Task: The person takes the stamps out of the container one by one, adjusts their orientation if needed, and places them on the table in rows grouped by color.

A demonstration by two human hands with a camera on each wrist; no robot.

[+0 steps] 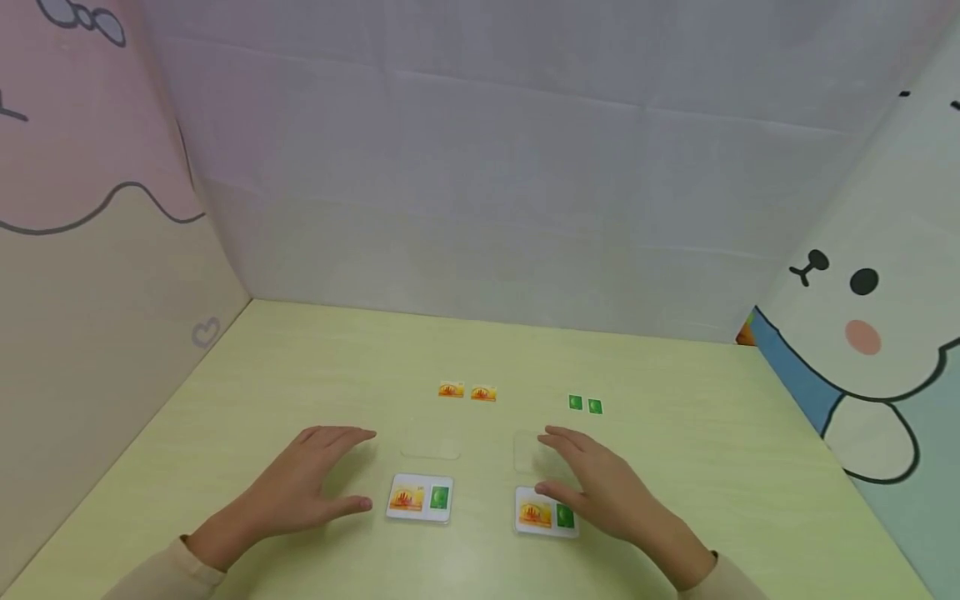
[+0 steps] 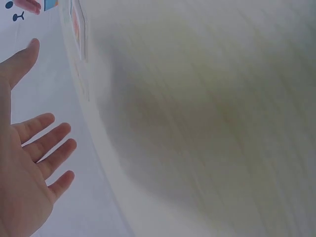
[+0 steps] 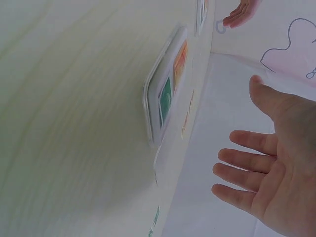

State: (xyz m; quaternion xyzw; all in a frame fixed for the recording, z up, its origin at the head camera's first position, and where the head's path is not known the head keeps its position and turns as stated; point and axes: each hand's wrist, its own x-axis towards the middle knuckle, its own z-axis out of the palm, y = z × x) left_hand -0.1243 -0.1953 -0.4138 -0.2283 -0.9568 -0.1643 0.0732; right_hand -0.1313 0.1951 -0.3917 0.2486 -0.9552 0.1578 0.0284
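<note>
A person's left hand (image 1: pixel 311 479) and right hand (image 1: pixel 597 483), fingers extended and relaxed, flank two white round-cornered rectangular cards (image 1: pixel 427 506) bearing orange and green rectangular stickers (image 1: pixel 407 498), lower centre of the head view.

Just behind the left hand (image 1: pixel 315 483), past a stretch of bare wrist (image 1: pixel 228 532), I can see a cream sleeve (image 1: pixel 161 575), its cuff (image 1: pixel 201 565) looking like a narrow, plain band. Behind the right hand (image 1: pixel 600 487) comes a matching cream sleeve (image 1: pixel 726 582); a small dark spot (image 1: pixel 715 554) shows at its outer edge, too small to make out. Both hands are bare, with slim fingers (image 3: pixel 247 160) and rounded tips.
</note>
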